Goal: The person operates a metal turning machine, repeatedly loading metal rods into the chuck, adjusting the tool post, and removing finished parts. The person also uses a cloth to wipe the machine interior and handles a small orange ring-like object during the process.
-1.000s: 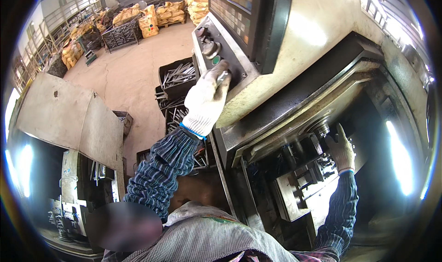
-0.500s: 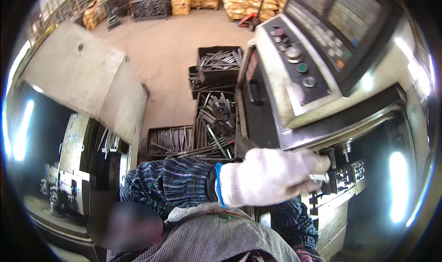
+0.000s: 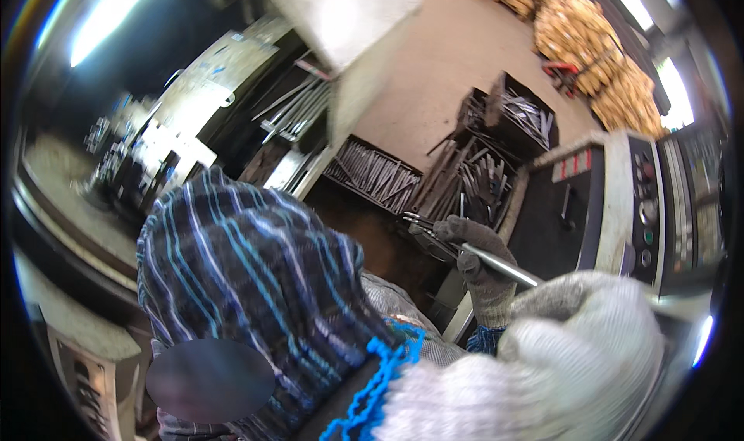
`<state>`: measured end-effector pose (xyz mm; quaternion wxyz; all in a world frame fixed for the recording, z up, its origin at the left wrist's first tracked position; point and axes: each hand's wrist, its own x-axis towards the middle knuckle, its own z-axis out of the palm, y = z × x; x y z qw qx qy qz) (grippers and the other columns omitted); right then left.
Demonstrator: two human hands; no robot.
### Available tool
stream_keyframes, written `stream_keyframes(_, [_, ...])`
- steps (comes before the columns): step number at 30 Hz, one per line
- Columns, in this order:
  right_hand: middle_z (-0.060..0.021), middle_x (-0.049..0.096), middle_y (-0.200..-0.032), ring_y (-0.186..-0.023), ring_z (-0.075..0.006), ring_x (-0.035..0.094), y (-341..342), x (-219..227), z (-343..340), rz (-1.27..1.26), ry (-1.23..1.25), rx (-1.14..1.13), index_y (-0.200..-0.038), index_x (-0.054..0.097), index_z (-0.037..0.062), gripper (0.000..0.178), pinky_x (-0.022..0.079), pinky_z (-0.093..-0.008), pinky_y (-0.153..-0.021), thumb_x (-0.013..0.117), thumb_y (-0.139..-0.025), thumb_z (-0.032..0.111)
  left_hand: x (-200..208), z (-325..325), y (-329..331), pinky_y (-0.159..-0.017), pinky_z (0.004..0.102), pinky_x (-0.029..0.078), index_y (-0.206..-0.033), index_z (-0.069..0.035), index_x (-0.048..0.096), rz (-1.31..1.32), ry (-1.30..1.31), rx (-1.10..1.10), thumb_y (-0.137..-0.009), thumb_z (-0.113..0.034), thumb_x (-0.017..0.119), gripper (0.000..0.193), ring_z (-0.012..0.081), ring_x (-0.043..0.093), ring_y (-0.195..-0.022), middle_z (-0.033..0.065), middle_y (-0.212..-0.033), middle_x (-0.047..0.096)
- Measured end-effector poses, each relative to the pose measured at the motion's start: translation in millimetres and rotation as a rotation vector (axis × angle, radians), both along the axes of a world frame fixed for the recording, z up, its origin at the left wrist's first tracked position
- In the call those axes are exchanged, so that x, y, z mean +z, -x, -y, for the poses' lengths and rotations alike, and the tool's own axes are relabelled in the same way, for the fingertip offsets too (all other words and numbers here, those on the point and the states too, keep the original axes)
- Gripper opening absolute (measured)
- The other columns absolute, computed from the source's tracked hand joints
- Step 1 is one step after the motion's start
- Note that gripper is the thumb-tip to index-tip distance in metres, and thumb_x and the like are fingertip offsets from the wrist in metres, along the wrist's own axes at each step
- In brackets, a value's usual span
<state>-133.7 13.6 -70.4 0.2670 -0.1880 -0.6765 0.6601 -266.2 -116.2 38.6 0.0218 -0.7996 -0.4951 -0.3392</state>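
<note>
My left hand, in a white knit glove with blue cuff threads, is close up at the lower right. Its fingers are curled, and one end of a slim, shiny metal rod disappears into them. My right hand, in a dirtier grey glove, is just beyond it. Its thumb and finger close around the other end of the rod. The left hand's fingertips are largely hidden behind its own back. A dark striped sleeve covers my left forearm.
Dark bins hold metal bars: a flat bin, a bin of mixed pieces and a raised bin. An open machine stands left, a control panel right. Yellow sacks are stacked behind.
The view has swung left and tilted. My left hand has left the machine at the right and is now close to my right hand, which has come into sight with the metal rod.
</note>
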Motion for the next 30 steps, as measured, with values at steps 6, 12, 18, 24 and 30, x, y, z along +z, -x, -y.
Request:
stream_keyframes(6, [-0.0165, 0.068, -0.138, -0.125, -0.0249, 0.067, 72.1, 6.8, -8.2, -0.043, -0.047, 0.249, -0.148, 0.056, -0.0009, 0.053, 0.056, -0.0417, -0.106, 0.073, -0.101, 0.016, -7.6, 21.4, 49.5, -0.075, 0.0346, 0.058, -0.131, -0.005, 0.068, 0.057, 0.088, 0.206, -0.104, -0.030, 0.062, 0.037, 0.0244, 0.072, -0.088, 0.0111, -0.106, 0.072])
stream_keyframes(12, [-0.0172, 0.068, -0.137, -0.123, -0.0252, 0.068, 139.8, 7.0, -30.7, -0.090, -0.050, 0.488, -0.146, 0.056, -0.0025, 0.051, 0.056, -0.0426, -0.106, 0.072, -0.102, 0.018, -9.1, 21.7, 86.2, -0.074, 0.0345, 0.059, -0.129, -0.006, 0.069, 0.103, 0.161, 0.406, -0.105, -0.031, 0.061, 0.036, 0.0240, 0.073, -0.086, 0.0100, -0.104, 0.073])
stream_keyframes(18, [-0.0178, 0.068, -0.136, -0.122, -0.0255, 0.068, 212.7, 2.3, -56.6, -0.127, 0.004, 0.699, -0.145, 0.056, -0.0042, 0.050, 0.057, -0.0434, -0.106, 0.070, -0.103, 0.020, -8.6, 3.5, 128.6, -0.073, 0.0344, 0.060, -0.128, -0.008, 0.071, 0.117, 0.247, 0.573, -0.106, -0.032, 0.060, 0.035, 0.0237, 0.074, -0.083, 0.0089, -0.101, 0.074])
stream_keyframes(24, [-0.0185, 0.069, -0.134, -0.120, -0.0259, 0.069, 315.2, -22.1, -58.6, -0.106, 0.086, 0.917, -0.144, 0.057, -0.0058, 0.050, 0.057, -0.0443, -0.106, 0.069, -0.105, 0.021, -1.3, -6.2, 178.3, -0.073, 0.0344, 0.060, -0.127, -0.009, 0.073, 0.120, 0.333, 0.726, -0.106, -0.034, 0.059, 0.035, 0.0234, 0.074, -0.081, 0.0078, -0.098, 0.076])
stream_keyframes(30, [-0.0162, 0.069, -0.133, -0.123, -0.0267, 0.068, 362.4, -61.1, -45.5, -0.069, -0.049, 1.068, -0.140, 0.061, -0.0022, 0.042, 0.055, -0.0396, -0.107, 0.070, -0.103, 0.015, 8.2, 26.9, 243.6, -0.072, 0.0343, 0.061, -0.125, -0.011, 0.075, 0.093, 0.385, 0.920, -0.107, -0.035, 0.058, 0.035, 0.0231, 0.075, -0.079, 0.0067, -0.096, 0.077])
